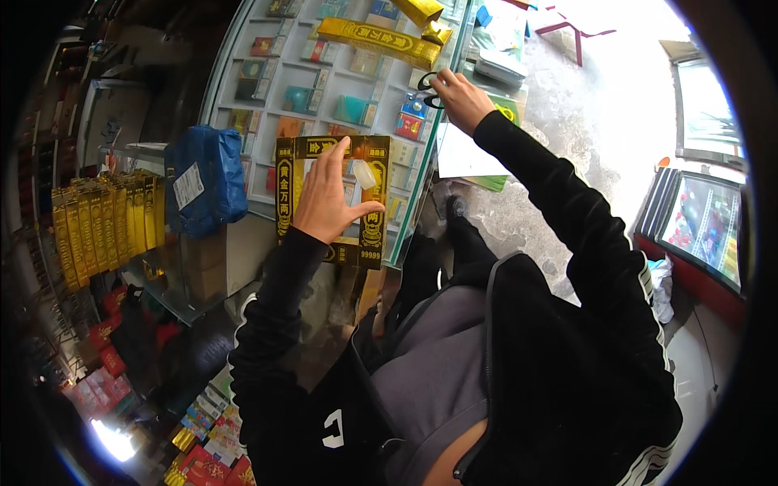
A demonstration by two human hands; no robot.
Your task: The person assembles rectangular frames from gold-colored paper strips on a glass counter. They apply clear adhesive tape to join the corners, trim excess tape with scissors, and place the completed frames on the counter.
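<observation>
Over a flat black-and-gold box (373,235) at the glass counter's near end, my left hand (322,194) lies with its fingers stretched and the thumb apart. It seems to rest on the box's top, gripping nothing. Beside the fingers, a small whitish translucent piece (366,174) lies on the box; I cannot tell what it is. My right hand (462,99) is closed at the counter's right edge on a pair of scissors (433,103). Two black handle loops show; the blades are hidden.
Long gold packets (381,42) lie on the glass counter (320,77), above rows of small cigarette-like packs. To the left are a blue wrapped bundle (204,180) and several upright gold boxes (105,223). White papers (466,154) sit right of the counter; a glass-fronted case (701,223) stands far right.
</observation>
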